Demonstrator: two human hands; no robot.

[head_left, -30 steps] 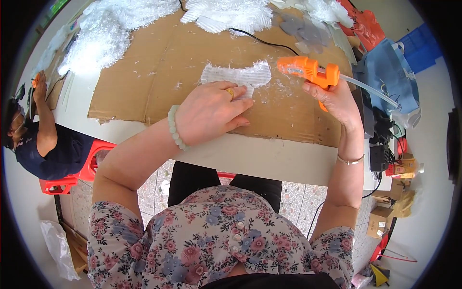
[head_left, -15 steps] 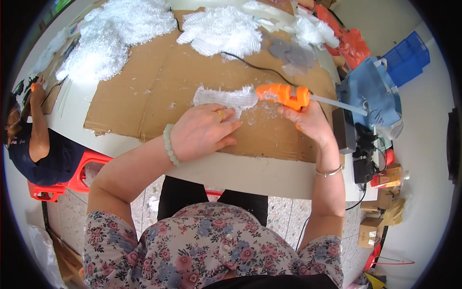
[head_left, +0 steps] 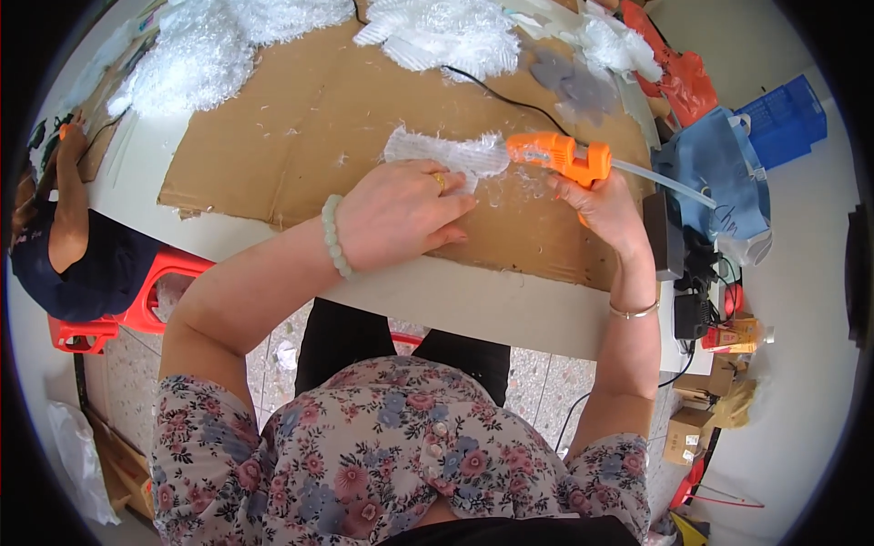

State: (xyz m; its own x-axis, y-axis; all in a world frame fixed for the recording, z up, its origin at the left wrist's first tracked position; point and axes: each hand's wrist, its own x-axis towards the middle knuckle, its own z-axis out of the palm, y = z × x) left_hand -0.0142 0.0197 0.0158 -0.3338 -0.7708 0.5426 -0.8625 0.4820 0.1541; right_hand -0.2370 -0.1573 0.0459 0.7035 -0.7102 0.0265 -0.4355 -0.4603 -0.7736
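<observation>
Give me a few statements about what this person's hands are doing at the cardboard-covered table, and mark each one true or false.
1. The right hand holds an orange plastic glue gun. True.
2. The left hand rests on a white fluffy fibre piece lying on the brown cardboard sheet. True.
3. The glue gun's nozzle points away from the fibre piece. False: it points left, at the piece's right end.
4. The left wrist is bare. False: it wears a pale green bead bracelet.
5. A clear glue stick sticks out of the gun's back. True.
</observation>
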